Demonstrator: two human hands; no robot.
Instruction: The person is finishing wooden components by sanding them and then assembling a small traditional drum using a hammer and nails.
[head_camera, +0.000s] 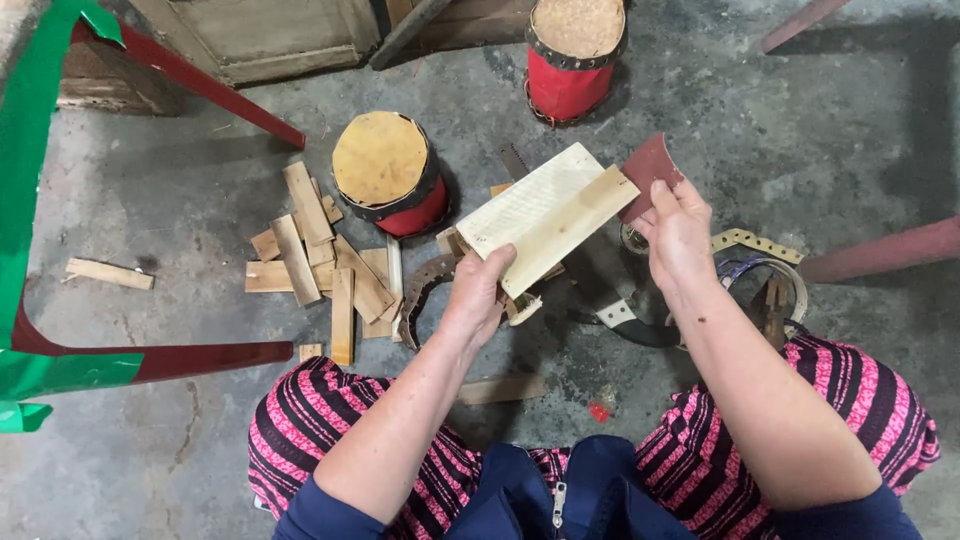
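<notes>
Your left hand (478, 292) pinches the lower end of the wooden slats (545, 217), held above the concrete floor (780, 110). Your right hand (678, 235) has its fingers pressed onto the sandpaper (650, 165) at the slats' far edge. A loose pinch likely lets the slats twist; fingertips may scrape.

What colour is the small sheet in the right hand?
Reddish brown; the sheet in the right hand shows best in the head view.

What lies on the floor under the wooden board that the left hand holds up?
Under the wooden board in the left hand, a saw blade tip, small wood pieces and a curved metal strip show at its edges. The floor directly beneath is covered by the board.
</notes>
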